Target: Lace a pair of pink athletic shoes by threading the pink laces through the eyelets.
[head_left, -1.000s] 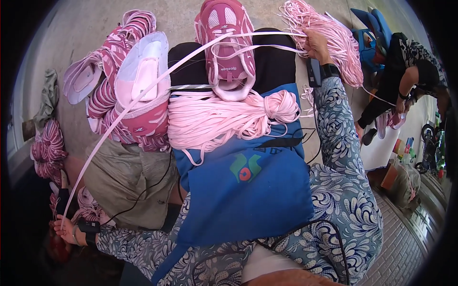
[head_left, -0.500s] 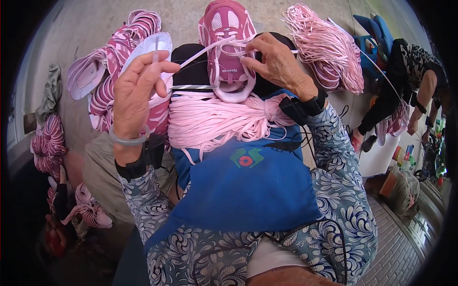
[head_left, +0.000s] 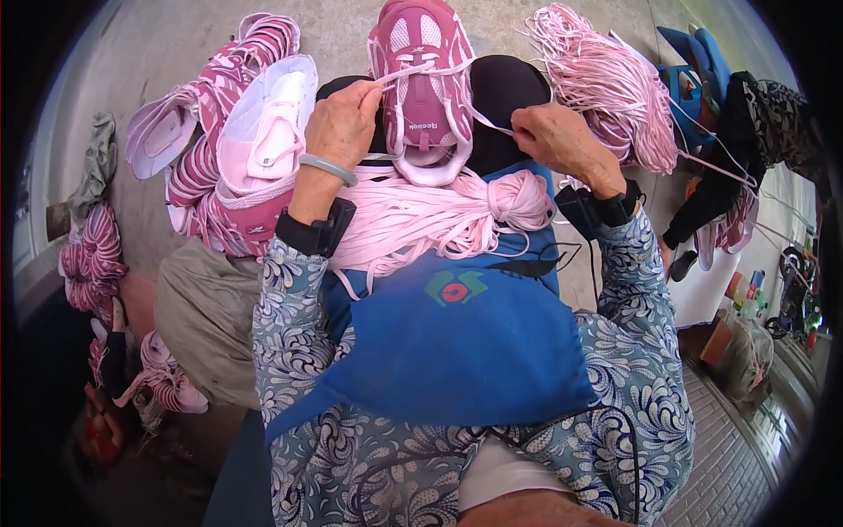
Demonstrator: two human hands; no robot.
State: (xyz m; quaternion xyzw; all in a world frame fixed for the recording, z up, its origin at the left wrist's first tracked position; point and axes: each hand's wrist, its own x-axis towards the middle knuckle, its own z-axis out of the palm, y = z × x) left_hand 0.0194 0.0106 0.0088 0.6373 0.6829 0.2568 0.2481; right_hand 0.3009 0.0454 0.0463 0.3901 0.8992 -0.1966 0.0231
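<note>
A pink and white sneaker upper (head_left: 423, 107) stands at the far middle, over my dark-covered knees. A pale pink shoelace (head_left: 450, 68) crosses its tongue and runs out to both sides. My left hand (head_left: 342, 127) is closed, pinching one stretch of the lace at the upper's left edge. My right hand (head_left: 566, 145) is closed on the other end, drawn out to the right and apart from the upper. A tied bundle of pale pink laces (head_left: 413, 215) lies across my lap, on the blue apron (head_left: 465, 351), just nearer than the upper.
Stacked pink shoe uppers (head_left: 250, 149) lie at the left. A big hank of pink laces (head_left: 606, 88) rests on more uppers at the far right. Another person (head_left: 746, 158) works at the right edge, beside a white surface (head_left: 702, 281). Grey-green cloth (head_left: 206, 321) lies at lower left.
My left hand has moved right, up to the upper's edge. My right hand has moved right and nearer, drawing lace out. The loose loop over the tongue has been pulled flatter.
</note>
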